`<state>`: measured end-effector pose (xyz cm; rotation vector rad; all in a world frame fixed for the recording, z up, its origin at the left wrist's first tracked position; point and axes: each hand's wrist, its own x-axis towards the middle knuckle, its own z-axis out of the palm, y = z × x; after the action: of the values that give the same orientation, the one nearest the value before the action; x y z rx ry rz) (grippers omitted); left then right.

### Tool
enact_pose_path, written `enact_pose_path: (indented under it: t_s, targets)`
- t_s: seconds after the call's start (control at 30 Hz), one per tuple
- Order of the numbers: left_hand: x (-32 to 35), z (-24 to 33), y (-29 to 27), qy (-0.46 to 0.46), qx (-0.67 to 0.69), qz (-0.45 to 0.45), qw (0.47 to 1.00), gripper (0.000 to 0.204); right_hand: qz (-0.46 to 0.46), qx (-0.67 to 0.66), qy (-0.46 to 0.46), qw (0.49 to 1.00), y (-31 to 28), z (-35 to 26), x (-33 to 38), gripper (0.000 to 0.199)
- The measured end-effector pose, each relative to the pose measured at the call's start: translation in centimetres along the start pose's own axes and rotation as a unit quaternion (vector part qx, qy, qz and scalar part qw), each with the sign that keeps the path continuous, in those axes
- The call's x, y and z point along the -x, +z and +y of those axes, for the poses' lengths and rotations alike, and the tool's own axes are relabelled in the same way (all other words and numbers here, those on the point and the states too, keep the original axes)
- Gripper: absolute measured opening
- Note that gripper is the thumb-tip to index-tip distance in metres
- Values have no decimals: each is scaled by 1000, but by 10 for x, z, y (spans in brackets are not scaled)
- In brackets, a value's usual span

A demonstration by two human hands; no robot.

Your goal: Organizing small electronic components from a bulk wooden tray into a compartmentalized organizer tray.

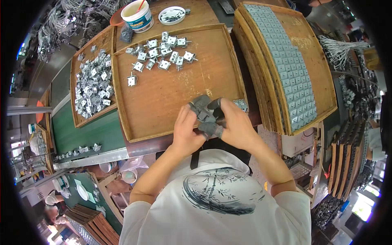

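My left hand (188,125) and my right hand (233,122) meet over the near edge of a wooden tray (179,87), both with dark grey coverings on the fingertips. Pinched between them is a small boxy metal part (206,116), mostly hidden by the fingers. Just beyond my right hand, more silvery metal pieces (241,104) sit in the tray's near right corner. Several loose metal parts (164,64), some with a thin shaft sticking out, lie scattered at the tray's far side.
A second wooden tray (72,87) to the left holds a heap of similar parts. On the right, stacked trays (261,77) carry rows of flat metal pieces. A white tub (141,24) and a round lid (171,15) with dark bits stand beyond. A person (53,210) is at lower left.
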<state>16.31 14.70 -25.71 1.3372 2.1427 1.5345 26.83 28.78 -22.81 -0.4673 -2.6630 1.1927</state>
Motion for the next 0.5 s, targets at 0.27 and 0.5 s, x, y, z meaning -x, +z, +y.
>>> enact_pose_path:
  t_s: [0.27,0.5]
  targets:
    - [-10,-1,6,98,7,-45,994,55,-98,-51,47,993,-17,10,4,39]
    - [0,-62,-1,-185,74,15,980,53,134,122,116,977,-151,38,-41,23]
